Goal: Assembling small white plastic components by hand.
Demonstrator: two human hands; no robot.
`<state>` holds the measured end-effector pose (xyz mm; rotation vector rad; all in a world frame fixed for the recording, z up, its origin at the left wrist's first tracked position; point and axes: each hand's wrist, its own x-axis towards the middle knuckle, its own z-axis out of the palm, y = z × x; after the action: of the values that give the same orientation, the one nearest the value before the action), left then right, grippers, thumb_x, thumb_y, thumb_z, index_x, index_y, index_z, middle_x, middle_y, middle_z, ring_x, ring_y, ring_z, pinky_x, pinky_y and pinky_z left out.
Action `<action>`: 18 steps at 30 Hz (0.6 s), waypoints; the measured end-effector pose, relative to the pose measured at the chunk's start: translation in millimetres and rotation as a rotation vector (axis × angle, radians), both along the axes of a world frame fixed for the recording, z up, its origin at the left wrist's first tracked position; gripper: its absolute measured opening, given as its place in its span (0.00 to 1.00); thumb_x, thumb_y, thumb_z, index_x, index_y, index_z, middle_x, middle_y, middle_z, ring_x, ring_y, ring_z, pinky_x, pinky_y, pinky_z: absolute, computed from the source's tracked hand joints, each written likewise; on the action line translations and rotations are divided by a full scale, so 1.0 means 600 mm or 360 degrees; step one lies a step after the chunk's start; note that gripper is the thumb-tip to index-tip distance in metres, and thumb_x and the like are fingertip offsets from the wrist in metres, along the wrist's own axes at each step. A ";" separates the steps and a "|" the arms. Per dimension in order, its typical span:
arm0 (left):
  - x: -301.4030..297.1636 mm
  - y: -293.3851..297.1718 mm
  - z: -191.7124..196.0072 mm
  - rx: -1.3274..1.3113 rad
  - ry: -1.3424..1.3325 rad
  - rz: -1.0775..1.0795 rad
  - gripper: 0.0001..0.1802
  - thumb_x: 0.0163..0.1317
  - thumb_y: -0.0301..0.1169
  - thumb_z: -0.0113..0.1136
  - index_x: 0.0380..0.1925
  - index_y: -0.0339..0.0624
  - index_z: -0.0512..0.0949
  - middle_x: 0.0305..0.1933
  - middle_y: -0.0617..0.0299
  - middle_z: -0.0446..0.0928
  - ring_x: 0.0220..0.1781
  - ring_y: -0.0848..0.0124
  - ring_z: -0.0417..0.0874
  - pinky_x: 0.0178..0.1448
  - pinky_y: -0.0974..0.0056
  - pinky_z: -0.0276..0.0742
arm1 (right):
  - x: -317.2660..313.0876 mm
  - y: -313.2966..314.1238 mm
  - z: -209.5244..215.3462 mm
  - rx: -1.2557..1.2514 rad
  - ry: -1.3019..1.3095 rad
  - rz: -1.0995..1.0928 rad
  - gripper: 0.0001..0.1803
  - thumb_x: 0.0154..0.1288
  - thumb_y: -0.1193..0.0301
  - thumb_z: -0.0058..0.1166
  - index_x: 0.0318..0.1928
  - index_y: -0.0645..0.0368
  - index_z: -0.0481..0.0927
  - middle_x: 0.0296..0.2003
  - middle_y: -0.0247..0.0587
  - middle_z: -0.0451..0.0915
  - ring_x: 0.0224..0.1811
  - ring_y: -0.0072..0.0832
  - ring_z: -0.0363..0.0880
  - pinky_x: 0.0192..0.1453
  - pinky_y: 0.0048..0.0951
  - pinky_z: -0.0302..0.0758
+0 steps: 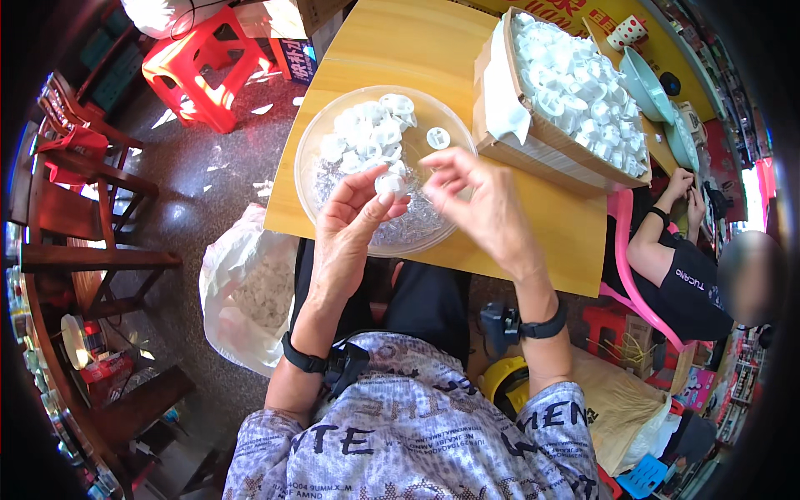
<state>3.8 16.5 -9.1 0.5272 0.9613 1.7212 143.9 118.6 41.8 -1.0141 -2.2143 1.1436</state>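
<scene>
My left hand (354, 212) pinches a small round white plastic part (389, 186) between thumb and fingers, above a round clear tray (304, 158). Just to its right is my right hand (483, 204), its fingers curled toward the thumb; whatever they grip is too small to make out. A heap of similar white parts (367, 129) lies in the far half of the tray. Many tiny clear plastic pieces (408, 229) cover the near half, partly hidden by my hands. One single white part (437, 138) rests apart at the tray's right side.
A cardboard box (533, 154) full of white parts stands right of the tray on the wooden table (400, 42). Pale green bowls (646, 83) are beyond it. A white sack (242, 292) sits at lower left, a red stool (200, 71) farther off. Another person (679, 275) sits at right.
</scene>
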 end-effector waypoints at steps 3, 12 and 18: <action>0.001 0.000 0.002 -0.0005 -0.0023 -0.0008 0.21 0.62 0.26 0.57 0.55 0.33 0.68 0.49 0.54 0.76 0.48 0.68 0.80 0.55 0.66 0.75 | 0.010 0.036 -0.013 0.0526 -0.0259 -0.0136 0.09 0.55 0.75 0.56 0.38 0.61 0.79 0.29 0.46 0.81 0.30 0.34 0.81 0.35 0.31 0.76; -0.006 -0.004 0.002 0.0115 -0.0135 -0.0014 0.23 0.63 0.24 0.54 0.58 0.34 0.64 0.52 0.52 0.75 0.55 0.65 0.77 0.59 0.64 0.72 | -0.030 0.056 -0.069 0.0957 -0.0707 -0.0071 0.03 0.55 0.74 0.56 0.31 0.60 0.77 0.29 0.43 0.78 0.31 0.44 0.78 0.36 0.41 0.74; -0.010 -0.006 -0.003 0.0187 -0.0129 -0.0102 0.25 0.64 0.24 0.53 0.61 0.35 0.63 0.52 0.53 0.75 0.56 0.65 0.76 0.59 0.63 0.72 | -0.042 0.058 -0.069 0.1061 -0.0788 -0.0027 0.02 0.54 0.78 0.53 0.27 0.64 0.77 0.29 0.48 0.78 0.33 0.41 0.81 0.38 0.36 0.78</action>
<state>-2.0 13.2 -11.2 0.5542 0.7813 1.7352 118.6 153.3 0.2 -1.0726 -2.6632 0.0844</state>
